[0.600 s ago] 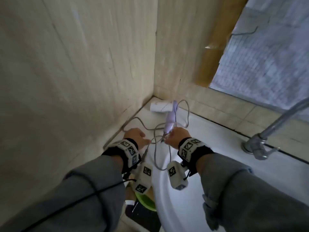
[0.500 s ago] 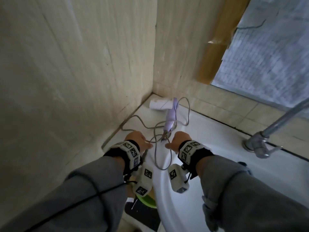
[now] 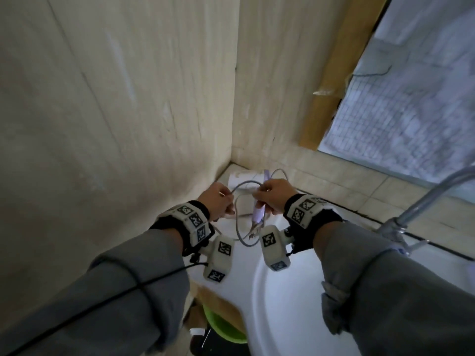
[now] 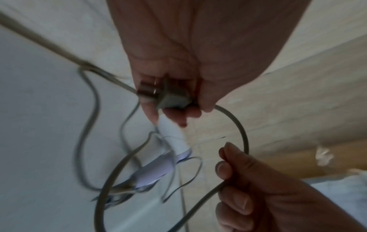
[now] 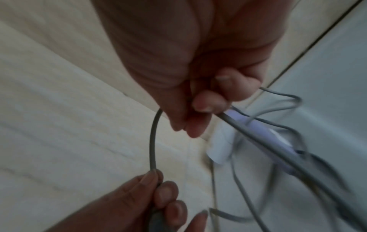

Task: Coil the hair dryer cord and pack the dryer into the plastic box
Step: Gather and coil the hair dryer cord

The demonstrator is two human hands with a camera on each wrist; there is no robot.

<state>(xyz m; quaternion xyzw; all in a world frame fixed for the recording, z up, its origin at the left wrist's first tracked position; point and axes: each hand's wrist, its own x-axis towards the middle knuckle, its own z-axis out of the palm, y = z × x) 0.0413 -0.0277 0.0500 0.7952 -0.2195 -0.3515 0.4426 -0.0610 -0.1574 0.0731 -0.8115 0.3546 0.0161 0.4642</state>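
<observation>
— Both hands rose off the sink point(image 3: 295, 317) since a moment ago?
— Yes. My left hand point(image 3: 217, 199) pinches the plug point(image 4: 172, 97); my right hand point(image 3: 275, 195) has fingers point(image 5: 208, 102) curled round the cord point(image 3: 237, 227), first loop formed.
— And the dryer point(image 3: 258, 214)?
— On the sink ledge in the corner, walls close on two sides; open room only toward me. No box in view.

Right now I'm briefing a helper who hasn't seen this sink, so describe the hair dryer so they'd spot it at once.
Find the white sink and follow its ledge to the back corner where the two tiled walls meet. The hair dryer lies there, beyond both hands, amid loops of grey cord. It alone has a white barrel and a lilac handle.
</observation>
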